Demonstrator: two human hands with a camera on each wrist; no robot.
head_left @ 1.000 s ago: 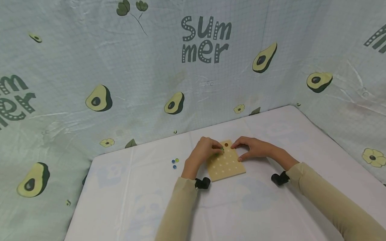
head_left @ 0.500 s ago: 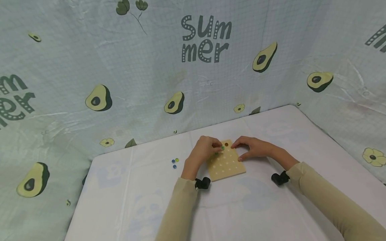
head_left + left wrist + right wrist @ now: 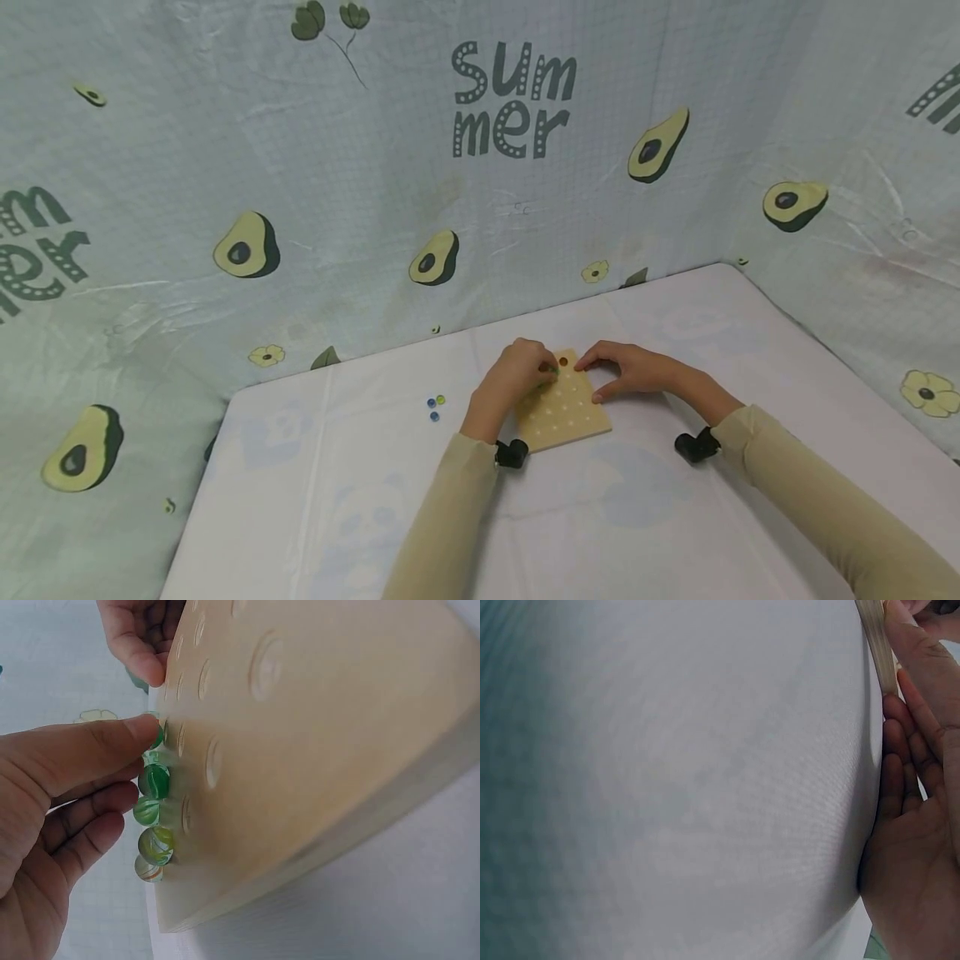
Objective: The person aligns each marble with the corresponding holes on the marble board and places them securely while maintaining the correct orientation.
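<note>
A pale wooden board [image 3: 567,410] with rows of round hollows lies on the table. My left hand [image 3: 517,368] is over its far left part, pinching a green marble [image 3: 158,736] between thumb and fingers, right at the board's face. Beside it in the left wrist view several green and yellow-green marbles [image 3: 156,846] sit in the hollows. A reddish-brown marble [image 3: 563,362] is near the far right corner. My right hand [image 3: 636,367] rests with thumb and forefinger tips against the board's right edge; its other fingers lie low alongside the board in the right wrist view.
Two blue marbles [image 3: 434,416] and a yellow-green marble [image 3: 440,400] lie loose on the white tablecloth [image 3: 360,450], left of the board. A cloth backdrop [image 3: 337,183] printed with avocados rises behind the table. Black wrist cameras [image 3: 696,446] sit on both wrists.
My left hand has shifted slightly right and covers the green marble that showed at its fingertips half a second ago. The right hand and the board have stayed in place.
</note>
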